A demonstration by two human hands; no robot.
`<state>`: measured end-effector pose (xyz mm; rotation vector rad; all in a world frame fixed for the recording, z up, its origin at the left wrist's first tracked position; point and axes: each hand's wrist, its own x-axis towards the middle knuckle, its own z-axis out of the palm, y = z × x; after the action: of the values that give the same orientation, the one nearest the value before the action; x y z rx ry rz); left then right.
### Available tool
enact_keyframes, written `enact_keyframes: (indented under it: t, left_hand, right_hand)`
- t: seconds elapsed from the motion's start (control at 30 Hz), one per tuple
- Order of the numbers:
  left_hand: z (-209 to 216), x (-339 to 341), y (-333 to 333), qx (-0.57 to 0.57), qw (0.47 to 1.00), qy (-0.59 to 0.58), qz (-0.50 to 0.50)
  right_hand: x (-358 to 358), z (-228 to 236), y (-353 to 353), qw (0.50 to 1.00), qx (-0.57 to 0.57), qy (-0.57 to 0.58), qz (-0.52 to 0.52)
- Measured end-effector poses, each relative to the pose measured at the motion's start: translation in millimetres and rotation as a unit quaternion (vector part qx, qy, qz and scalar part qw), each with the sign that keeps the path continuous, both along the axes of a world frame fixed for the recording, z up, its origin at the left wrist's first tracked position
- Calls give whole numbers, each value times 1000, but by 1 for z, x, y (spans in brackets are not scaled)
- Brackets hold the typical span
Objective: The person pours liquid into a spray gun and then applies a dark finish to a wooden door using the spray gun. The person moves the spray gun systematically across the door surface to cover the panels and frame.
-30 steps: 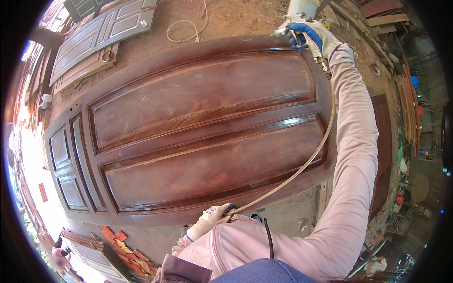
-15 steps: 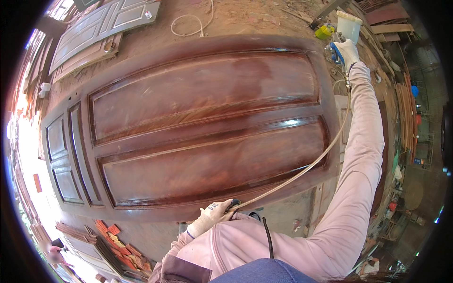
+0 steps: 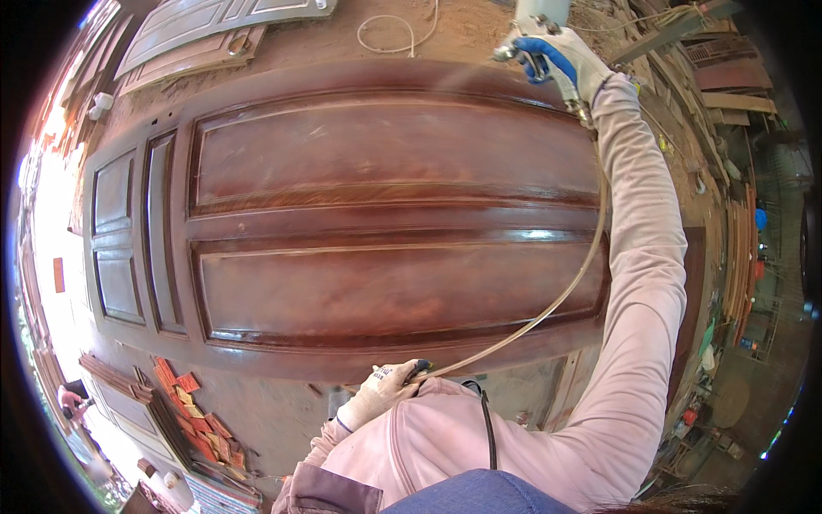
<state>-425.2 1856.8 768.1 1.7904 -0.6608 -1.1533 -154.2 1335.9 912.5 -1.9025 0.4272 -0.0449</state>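
Observation:
A large reddish-brown panelled wooden door [image 3: 402,295] lies flat in front of me, glossy in places. Above its far right part, my gloved right hand [image 3: 572,64] grips a spray gun [image 3: 548,67] with a pale cup on top. A faint mist spreads leftward from the nozzle over the door's far edge. From the gun's handle a clear air hose [image 3: 561,304] curves down to my gloved left hand [image 3: 385,392], which is closed around it close to my body, beside the door's near edge.
Grey panelled doors [image 3: 218,30] lie at the far left. A looped hose [image 3: 385,34] rests on the dirt floor beyond the door. Reddish wood offcuts [image 3: 201,420] are heaped at the near left, and long timber strips [image 3: 738,240] line the right side.
My right hand has swung the spray gun leftward over the door's far edge, and mist now shows at its nozzle. My left hand still holds the hose. The view has shifted slightly.

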Motion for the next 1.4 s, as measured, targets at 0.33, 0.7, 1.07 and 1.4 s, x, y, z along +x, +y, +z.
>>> enact_keyframes:
  t: [0.33, 0.7, 1.07, 1.4]
  left_hand:
    - [27, 18, 5, 48, 999, 22, 6]
    - [3, 10, -5, 33, 997, 47, -51]
    - [25, 30, 1, 20, 997, 48, -60]
    - [41, 40, 25, 46, 998, 29, 27]
  right_hand:
    - [53, -9, 77, 993, 82, -1, 82]
    - [-41, 14, -66, 989, -70, 101, -77]
    - [-20, 16, -28, 986, -130, 79, 64]
    - [116, -3, 145, 990, 16, 27, 140]
